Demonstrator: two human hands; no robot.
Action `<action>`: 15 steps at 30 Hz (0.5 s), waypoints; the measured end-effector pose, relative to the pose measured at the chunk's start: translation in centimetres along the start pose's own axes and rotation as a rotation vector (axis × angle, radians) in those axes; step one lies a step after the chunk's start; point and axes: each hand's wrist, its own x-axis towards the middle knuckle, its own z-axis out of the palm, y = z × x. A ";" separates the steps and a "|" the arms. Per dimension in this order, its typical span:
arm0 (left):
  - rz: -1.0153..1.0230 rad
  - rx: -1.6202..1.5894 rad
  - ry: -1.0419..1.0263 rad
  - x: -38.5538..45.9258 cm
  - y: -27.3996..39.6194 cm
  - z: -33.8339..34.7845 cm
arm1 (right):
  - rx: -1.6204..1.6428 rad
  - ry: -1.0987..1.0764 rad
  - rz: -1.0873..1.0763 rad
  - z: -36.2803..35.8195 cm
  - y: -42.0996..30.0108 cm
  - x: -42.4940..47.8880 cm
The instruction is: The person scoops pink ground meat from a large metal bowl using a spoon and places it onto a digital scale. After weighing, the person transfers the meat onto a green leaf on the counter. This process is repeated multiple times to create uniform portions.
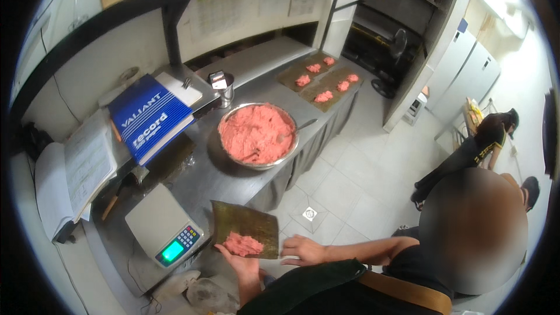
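My left hand (243, 267) supports a dark green nori-like sheet (245, 217) from its lower edge, with the thumb curled at the corner. A rough pink mound of minced meat or paste (243, 244) lies on the lower half of that sheet. My right hand (303, 250) is at the sheet's right edge with its fingers bent; whether they grip it is unclear. Left of the sheet sits a digital scale (151, 214) with a lit green display. Beyond it a large metal bowl (258, 167) is heaped with pink mixture (256, 133), a spoon (306, 124) resting in it.
Dark sheets (331, 79) with several pink mounds lie at the steel counter's (227, 188) far end. A blue record book (151, 118), open ledger (89, 162) and metal cup (225, 95) stand along the back. One person's blurred head (472, 232) is close right; another person (472, 144) bends farther off.
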 end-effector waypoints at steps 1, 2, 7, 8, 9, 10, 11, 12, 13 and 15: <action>-0.013 0.028 0.014 -0.3 -1.8 1.1 | 0.042 0.007 0.111 -0.7 0.8 -2.8; 0.004 0.039 0.122 0.1 -3.5 1.3 | 0.081 0.000 0.215 -1.4 1.7 -5.8; -0.119 0.049 -0.061 -0.1 -12.8 4.6 | -0.058 -0.147 0.899 0.9 12.9 -26.3; -0.173 0.029 -0.195 0.1 -14.8 4.3 | -0.092 -0.182 1.016 1.6 14.9 -31.3; -0.222 0.009 -0.321 0.5 -16.9 3.6 | -0.106 -0.319 1.002 1.1 15.7 -35.2; -0.336 -0.085 -0.691 2.4 -19.3 1.9 | -0.124 -0.460 0.974 0.3 16.6 -39.1; -0.345 -0.032 -0.580 1.8 -21.3 2.1 | -0.115 -0.568 0.947 -0.4 17.5 -42.4; -0.389 0.025 -0.482 1.9 -23.9 3.3 | -0.065 -0.581 0.999 -0.5 17.5 -45.3; -0.403 0.076 -0.382 2.0 -25.8 4.7 | -0.023 -0.593 1.031 -0.8 18.4 -47.6; -0.355 0.114 -0.233 1.6 -30.5 7.6 | 0.060 -0.523 1.154 -0.9 19.4 -51.8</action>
